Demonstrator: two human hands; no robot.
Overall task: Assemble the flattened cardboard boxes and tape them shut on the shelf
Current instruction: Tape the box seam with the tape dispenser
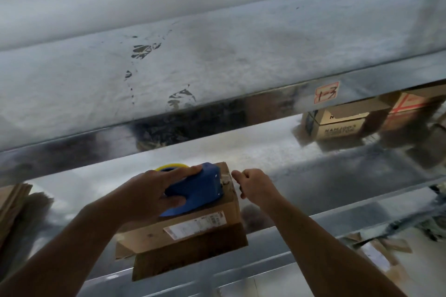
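A small brown cardboard box [193, 229] with a white label stands on the shiny metal shelf [301, 159], its near flap hanging over the front edge. A blue tape dispenser [200, 188] with a yellow-rimmed roll rests on the box top. My left hand [149, 193] grips the dispenser from the left, fingers over its top and thumb on its side. My right hand [253, 185] is at the box's right end, fingers curled as if pinching the tape end; the tape itself is too faint to see.
Flattened cardboard [14, 202] leans at the far left of the shelf. Assembled boxes [342, 123] stand at the back right. An upper metal shelf [217, 67] with a "1-3" label [326, 93] overhangs the work area. Scraps lie on a lower level at the right [386, 253].
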